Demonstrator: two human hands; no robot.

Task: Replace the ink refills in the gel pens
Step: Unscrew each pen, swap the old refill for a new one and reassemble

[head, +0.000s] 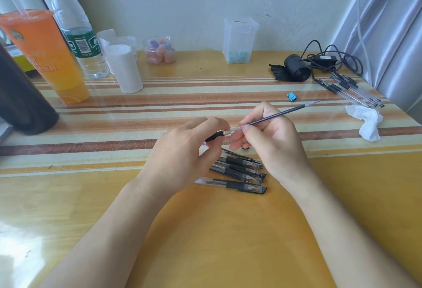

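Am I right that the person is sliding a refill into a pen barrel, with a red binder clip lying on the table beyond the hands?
Not quite: the binder clip is blue, not red, as the head view shows. The rest holds: refill, pen barrel.

Pens on table beneath hands; binder clip behind, tissue right.

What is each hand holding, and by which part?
The left hand holds the pen barrel near its black grip. The right hand pinches the refill near its lower end, where it meets the barrel.
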